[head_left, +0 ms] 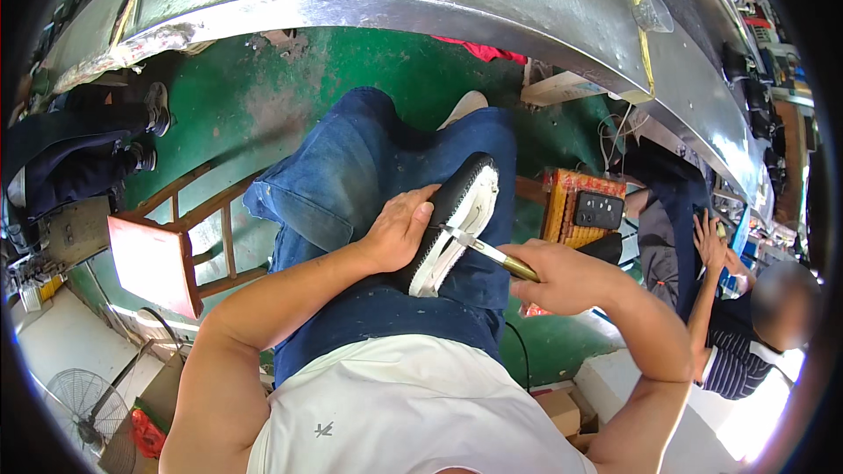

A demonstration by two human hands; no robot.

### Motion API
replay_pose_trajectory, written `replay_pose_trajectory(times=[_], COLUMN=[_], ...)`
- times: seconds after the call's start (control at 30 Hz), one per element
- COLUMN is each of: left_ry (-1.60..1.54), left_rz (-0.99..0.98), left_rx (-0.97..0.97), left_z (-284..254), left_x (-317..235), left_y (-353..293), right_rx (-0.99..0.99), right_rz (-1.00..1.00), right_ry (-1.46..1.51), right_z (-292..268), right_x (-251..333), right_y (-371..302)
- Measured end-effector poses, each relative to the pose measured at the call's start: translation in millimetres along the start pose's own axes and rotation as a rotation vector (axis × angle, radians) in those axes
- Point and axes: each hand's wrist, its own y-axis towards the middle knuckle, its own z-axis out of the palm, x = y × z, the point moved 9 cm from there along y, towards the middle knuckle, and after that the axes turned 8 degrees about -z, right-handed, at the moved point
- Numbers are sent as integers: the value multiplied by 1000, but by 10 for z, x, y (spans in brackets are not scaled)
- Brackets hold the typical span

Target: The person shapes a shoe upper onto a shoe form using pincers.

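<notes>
A black shoe upper (450, 211) with a white underside and stitching along its edge lies sole side up across my thighs, its toe pointing away. My left hand (401, 230) grips it from the left, with the thumb against the stitched edge; some of the fingers are hidden. In my right hand (562, 277) is a hammer (488, 250) with a metal shaft and a brownish handle end. The narrow hammer head is over the middle of the white underside, touching it or just above it; I cannot tell which.
Ahead runs a long metal workbench (378, 13) holding a clear cup (652, 13). A wooden stool (158, 254) stands left. To the right, a dark phone (599, 210) lies on a woven seat (562, 211). One person (738, 333) is at right; another's legs (83, 136) show at left.
</notes>
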Motion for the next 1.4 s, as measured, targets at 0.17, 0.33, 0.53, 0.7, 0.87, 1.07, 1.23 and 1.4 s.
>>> replay_pose_trajectory(times=[0.17, 0.33, 0.53, 0.7, 0.87, 1.07, 1.23, 1.4], left_ry=[9, -3, 2, 37, 87, 99, 105, 159], left_rz=[-48, -72, -52, -155, -205, -329, -309, -269], left_rx=[152, 225, 279, 278, 272, 205, 91, -33], left_z=[9, -27, -73, -67, -57, -36, 38, 51], left_x=[-5, 117, 64, 76, -59, -124, -59, -144], left_y=[41, 92, 247, 277, 306, 214, 57, -38], right_rx=[425, 163, -96, -298, -325, -492, -643, -540], right_rz=[420, 54, -376, -543, -303, -121, -125, 192], right_ry=[243, -324, -260, -300, -126, -109, -395, 673], right_z=[120, -227, -157, -153, 55, 155, 27, 899], right_x=[-280, -587, -1053, -1104, -1053, -747, -361, -791], right_y=[-1, 391, 660, 683, 395, -24, -80, 238])
